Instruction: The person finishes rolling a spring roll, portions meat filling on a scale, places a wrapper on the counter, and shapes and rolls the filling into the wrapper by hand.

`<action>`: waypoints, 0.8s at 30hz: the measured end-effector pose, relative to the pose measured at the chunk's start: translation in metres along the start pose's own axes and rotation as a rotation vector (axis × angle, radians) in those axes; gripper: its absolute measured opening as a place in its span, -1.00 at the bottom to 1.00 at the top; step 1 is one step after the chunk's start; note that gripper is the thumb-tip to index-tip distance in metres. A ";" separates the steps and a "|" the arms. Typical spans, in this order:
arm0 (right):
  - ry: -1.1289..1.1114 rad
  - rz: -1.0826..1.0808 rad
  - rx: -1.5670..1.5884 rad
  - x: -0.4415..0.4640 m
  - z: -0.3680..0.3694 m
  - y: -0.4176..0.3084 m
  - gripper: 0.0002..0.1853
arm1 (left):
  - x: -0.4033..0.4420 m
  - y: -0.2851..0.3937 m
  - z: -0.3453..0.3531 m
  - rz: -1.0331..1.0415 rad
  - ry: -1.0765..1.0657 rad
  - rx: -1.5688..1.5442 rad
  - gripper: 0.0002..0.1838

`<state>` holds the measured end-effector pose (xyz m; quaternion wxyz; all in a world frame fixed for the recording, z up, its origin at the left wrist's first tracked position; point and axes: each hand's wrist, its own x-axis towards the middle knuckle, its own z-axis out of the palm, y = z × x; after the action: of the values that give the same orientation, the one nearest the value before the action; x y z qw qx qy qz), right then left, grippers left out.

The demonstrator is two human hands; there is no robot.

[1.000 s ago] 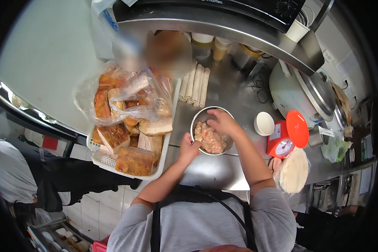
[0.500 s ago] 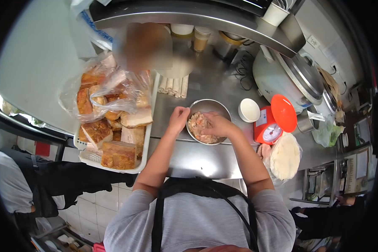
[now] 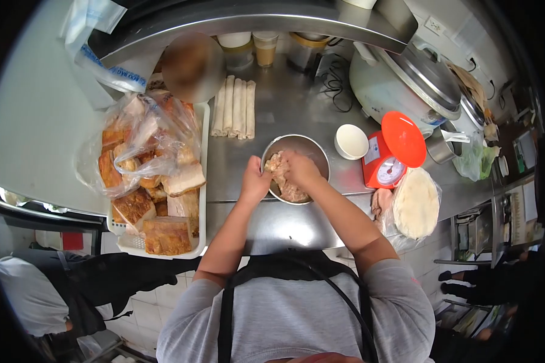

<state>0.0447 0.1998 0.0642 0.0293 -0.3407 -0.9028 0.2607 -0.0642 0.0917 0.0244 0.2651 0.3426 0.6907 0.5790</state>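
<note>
Well — right grip (image 3: 301,170) in meat mixture (image 3: 289,191).

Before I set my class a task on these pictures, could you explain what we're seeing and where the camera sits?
There is no machine here, only a person's two bare hands. One head-worn camera, looking forward and down, takes every picture. The left hand holds the rim of a metal bowl; the right hand reaches into the pinkish mixture inside. On the metal counter lie pale rolls, a white cup and a red scale. At left, a white basket holds browned meat chunks.
</note>
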 end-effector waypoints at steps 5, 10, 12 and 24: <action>-0.055 0.139 0.264 -0.005 -0.039 0.012 -0.49 | -0.001 0.009 0.003 0.029 0.018 0.014 -0.86; 0.118 -0.331 -0.169 -0.016 -0.036 -0.012 -0.65 | 0.006 0.012 0.009 0.133 0.023 0.044 -0.83; 0.111 -0.665 -0.316 -0.010 -0.024 -0.013 -0.72 | 0.006 0.027 0.007 0.096 -0.035 0.053 -0.82; -0.092 -0.427 -0.615 -0.022 -0.053 0.013 -0.76 | 0.031 0.030 -0.002 0.078 -0.191 0.068 -0.77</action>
<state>0.0815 0.2181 0.1064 -0.0614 -0.1256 -0.9900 -0.0194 -0.0801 0.1175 0.0554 0.2955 0.4317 0.6675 0.5299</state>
